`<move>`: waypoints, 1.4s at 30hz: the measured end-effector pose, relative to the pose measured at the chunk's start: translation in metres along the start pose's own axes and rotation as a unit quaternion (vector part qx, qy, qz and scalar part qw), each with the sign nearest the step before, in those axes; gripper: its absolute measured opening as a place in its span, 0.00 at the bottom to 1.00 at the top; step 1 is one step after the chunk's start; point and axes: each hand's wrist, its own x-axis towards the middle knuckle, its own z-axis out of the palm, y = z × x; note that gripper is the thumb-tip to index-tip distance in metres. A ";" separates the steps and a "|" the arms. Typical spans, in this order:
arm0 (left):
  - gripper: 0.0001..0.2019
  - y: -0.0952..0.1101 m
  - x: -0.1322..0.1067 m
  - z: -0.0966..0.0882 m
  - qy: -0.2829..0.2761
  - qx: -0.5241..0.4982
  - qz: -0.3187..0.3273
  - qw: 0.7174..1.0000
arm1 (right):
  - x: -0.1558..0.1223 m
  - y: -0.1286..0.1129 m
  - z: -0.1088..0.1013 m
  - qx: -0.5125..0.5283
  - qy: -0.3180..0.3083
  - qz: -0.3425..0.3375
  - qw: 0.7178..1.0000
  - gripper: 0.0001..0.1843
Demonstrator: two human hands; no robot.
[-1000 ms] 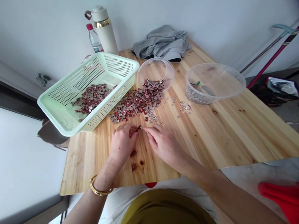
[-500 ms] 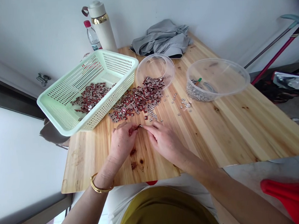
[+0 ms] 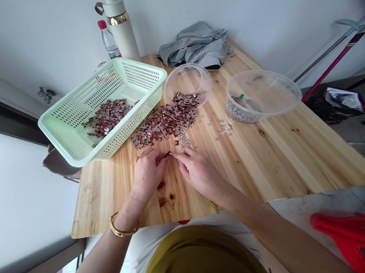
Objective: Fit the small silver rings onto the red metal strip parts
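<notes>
I observe: left hand [image 3: 149, 169] pinching small dark piece [image 3: 168, 154] above table [image 3: 188, 198]; right hand [image 3: 198, 170] meets it, grip I cannot tell. Red-brown strips [image 3: 169, 118] heap just beyond, between hands and clear round dish [image 3: 202, 79]. Green basket [image 3: 125, 132] stands left, clear tub [image 3: 277, 99] right.

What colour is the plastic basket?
The basket is pale green, best seen in the head view.

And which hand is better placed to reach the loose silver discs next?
Probably the right hand: it lies nearer the loose silver discs, while the left hand is farther off, apparently pinching a small dark piece. What the right one holds is unclear.
</notes>
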 end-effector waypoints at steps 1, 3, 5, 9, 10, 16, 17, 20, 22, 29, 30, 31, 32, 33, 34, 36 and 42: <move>0.08 0.000 0.001 0.000 -0.004 -0.001 -0.002 1.000 | 0.000 -0.002 -0.001 -0.009 -0.006 0.002 1.000 0.21; 0.07 -0.002 0.003 0.000 -0.011 0.001 -0.006 1.000 | 0.001 -0.003 -0.001 -0.020 -0.014 0.002 1.000 0.20; 0.07 -0.003 0.003 0.002 -0.014 0.003 -0.010 1.000 | 0.001 -0.002 0.001 -0.010 -0.008 -0.003 1.000 0.20; 0.07 -0.002 -0.003 0.003 -0.006 -0.012 0.000 1.000 | 0.001 0.008 0.000 0.114 0.073 -0.021 0.991 0.18; 0.07 0.000 -0.005 -0.002 -0.001 -0.018 0.009 1.000 | 0.000 0.011 -0.002 0.150 0.100 -0.022 0.983 0.18; 0.09 0.004 0.010 -0.095 0.239 0.072 0.125 0.960 | -0.011 0.022 -0.028 0.188 0.170 0.011 0.967 0.15; 0.10 0.002 0.017 -0.110 0.283 0.110 0.124 0.945 | -0.011 0.023 -0.031 0.182 0.176 0.015 0.967 0.15; 0.12 -0.002 0.031 -0.122 0.326 0.171 0.136 0.920 | -0.007 0.026 -0.035 0.157 0.175 0.028 0.972 0.14; 0.10 0.002 0.033 -0.097 0.284 0.137 0.168 0.934 | -0.001 0.029 -0.036 0.145 0.161 0.023 0.976 0.12; 0.08 0.022 0.037 0.007 0.011 0.034 0.141 0.989 | 0.008 0.041 -0.039 0.143 0.179 -0.015 0.973 0.08; 0.08 0.023 0.041 0.010 -0.003 0.045 0.133 0.990 | 0.007 0.043 -0.039 0.139 0.173 -0.016 0.975 0.09; 0.08 0.023 0.044 0.010 -0.017 0.058 0.128 0.990 | 0.005 0.045 -0.039 0.134 0.166 -0.014 0.977 0.09; 0.08 0.023 0.047 0.008 -0.033 0.069 0.124 0.989 | 0.004 0.046 -0.039 0.129 0.159 -0.012 0.979 0.09; 0.08 0.023 0.049 0.007 -0.047 0.075 0.124 0.988 | 0.003 0.048 -0.038 0.122 0.150 -0.008 0.981 0.09; 0.08 0.023 0.051 0.005 -0.058 0.077 0.127 0.987 | 0.002 0.048 -0.037 0.113 0.141 -0.004 0.983 0.09; 0.09 0.023 0.052 0.005 -0.069 0.072 0.139 0.985 | 0.003 0.048 -0.036 0.087 0.127 0.003 0.988 0.08; 0.09 0.023 0.051 0.009 -0.062 0.066 0.134 0.987 | 0.017 0.040 -0.034 0.015 0.086 0.004 0.996 0.06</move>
